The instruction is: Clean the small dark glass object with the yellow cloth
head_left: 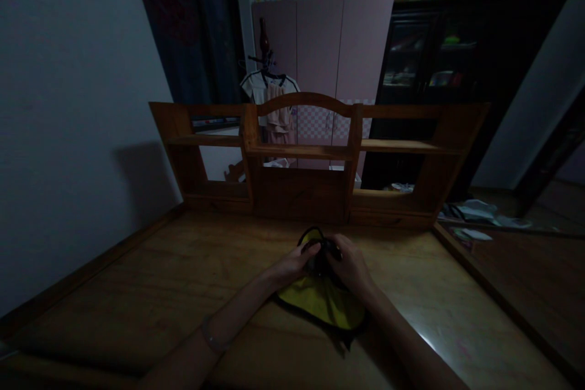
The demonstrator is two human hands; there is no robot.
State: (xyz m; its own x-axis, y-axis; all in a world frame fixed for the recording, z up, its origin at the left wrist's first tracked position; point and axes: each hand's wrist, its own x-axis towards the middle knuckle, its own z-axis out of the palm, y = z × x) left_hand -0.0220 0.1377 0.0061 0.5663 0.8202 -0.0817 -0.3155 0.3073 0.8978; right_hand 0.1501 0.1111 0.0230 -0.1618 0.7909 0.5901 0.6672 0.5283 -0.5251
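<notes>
Yellow black-edged cloth [320, 303] over wooden tabletop [192, 268], showing on near and far sides of the fingers. Left hand [295, 263] and right hand [351, 265], 2 total, fingers curled closed on dark piece [322, 261] between them; too dim to identify.

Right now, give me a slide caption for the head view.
Left hand and right hand hold a black-edged yellow fabric piece over a wooden surface, before open wooden shelves.
</notes>
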